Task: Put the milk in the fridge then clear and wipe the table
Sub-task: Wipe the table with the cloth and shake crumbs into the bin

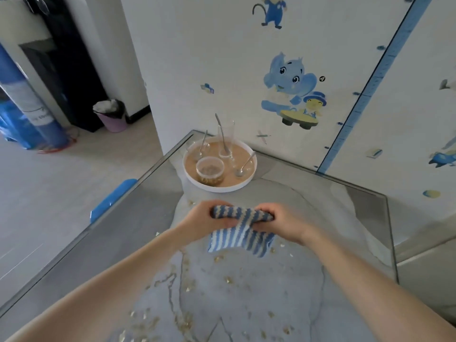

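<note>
Both hands, left (207, 219) and right (276, 222), pinch the cloth (243, 233) by its bunched top edge, just this side of the tray (219, 187). Soft and limp, it likely wipes best folded flat under one palm.

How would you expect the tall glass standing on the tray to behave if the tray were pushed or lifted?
The tall glass looks narrow and tall, so probably tippy. A long spoon leaning inside likely raises that risk. It stands on the round tray beside other clear dishes, so it may knock against them.
</note>
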Action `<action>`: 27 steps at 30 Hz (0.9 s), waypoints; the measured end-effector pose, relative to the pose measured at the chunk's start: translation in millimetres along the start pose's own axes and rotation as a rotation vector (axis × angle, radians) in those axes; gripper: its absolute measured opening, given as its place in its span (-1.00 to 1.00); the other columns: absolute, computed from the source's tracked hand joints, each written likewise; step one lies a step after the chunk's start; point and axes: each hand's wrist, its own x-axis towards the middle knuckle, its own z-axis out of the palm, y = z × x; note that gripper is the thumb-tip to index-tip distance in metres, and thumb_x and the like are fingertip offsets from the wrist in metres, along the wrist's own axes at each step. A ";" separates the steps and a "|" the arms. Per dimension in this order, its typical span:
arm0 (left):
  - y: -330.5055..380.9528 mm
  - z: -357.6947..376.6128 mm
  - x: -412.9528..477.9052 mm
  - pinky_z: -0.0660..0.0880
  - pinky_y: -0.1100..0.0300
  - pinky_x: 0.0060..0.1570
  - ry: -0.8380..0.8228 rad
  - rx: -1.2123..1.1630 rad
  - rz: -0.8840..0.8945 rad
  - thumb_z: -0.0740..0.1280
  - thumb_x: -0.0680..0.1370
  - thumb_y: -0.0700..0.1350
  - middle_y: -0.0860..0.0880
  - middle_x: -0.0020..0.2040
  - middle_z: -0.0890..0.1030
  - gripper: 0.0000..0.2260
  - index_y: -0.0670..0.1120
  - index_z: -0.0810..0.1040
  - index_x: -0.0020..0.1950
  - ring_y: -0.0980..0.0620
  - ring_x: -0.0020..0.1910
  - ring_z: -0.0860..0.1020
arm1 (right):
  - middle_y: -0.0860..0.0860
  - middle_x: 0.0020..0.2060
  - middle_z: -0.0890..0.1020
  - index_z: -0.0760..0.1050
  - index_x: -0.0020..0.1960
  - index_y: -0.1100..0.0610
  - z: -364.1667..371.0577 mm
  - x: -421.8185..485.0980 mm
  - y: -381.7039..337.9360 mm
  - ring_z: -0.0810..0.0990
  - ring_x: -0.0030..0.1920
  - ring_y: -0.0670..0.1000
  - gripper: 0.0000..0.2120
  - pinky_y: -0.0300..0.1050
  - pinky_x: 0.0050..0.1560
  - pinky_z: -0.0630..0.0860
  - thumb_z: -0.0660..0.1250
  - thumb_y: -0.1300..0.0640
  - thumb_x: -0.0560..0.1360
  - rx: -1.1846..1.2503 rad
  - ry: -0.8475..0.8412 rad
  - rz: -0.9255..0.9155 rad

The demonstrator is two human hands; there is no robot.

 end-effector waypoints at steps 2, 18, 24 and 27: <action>-13.1 -14.0 9.1 0.37 0.41 -0.31 0.025 0.012 -0.028 0.44 0.42 -0.10 -0.01 -0.24 0.54 -0.86 -0.12 0.57 -0.10 0.11 -0.28 0.45 | -0.02 -0.23 0.55 0.51 -0.04 0.11 7.8 23.9 -8.2 0.48 -0.23 -0.17 -0.85 -0.36 -0.18 0.40 0.36 0.30 0.43 -0.039 0.009 -0.005; -131.0 -149.7 99.7 0.33 0.52 -0.39 0.369 0.144 0.099 0.34 0.50 -0.13 0.08 -0.30 0.48 -0.92 -0.11 0.54 -0.05 0.26 -0.36 0.40 | 0.00 -0.26 0.52 0.49 -0.10 0.14 93.8 245.9 -63.7 0.48 -0.16 0.01 -0.93 -0.12 -0.13 0.37 0.26 0.27 0.47 -0.253 0.259 -0.166; -201.0 -135.2 124.5 0.48 0.14 -0.01 0.143 0.342 -0.001 0.33 0.49 -0.09 -0.09 0.09 0.59 -0.67 -0.08 0.45 0.24 -0.07 0.03 0.55 | 0.15 0.23 0.53 0.42 0.28 0.15 131.6 287.3 -17.1 0.47 0.24 0.11 -0.61 -0.09 0.19 0.35 0.24 0.31 0.47 -0.417 0.107 -0.076; -216.4 -124.9 131.6 0.44 0.07 0.02 0.005 0.464 -0.016 0.25 0.54 -0.06 -0.14 0.15 0.54 -0.65 -0.10 0.34 0.30 -0.16 0.10 0.50 | 0.06 0.43 0.32 0.31 0.39 0.12 138.8 295.8 -1.8 0.26 0.44 0.03 -0.45 -0.24 0.34 0.15 0.16 0.43 0.44 -0.492 -0.032 -0.019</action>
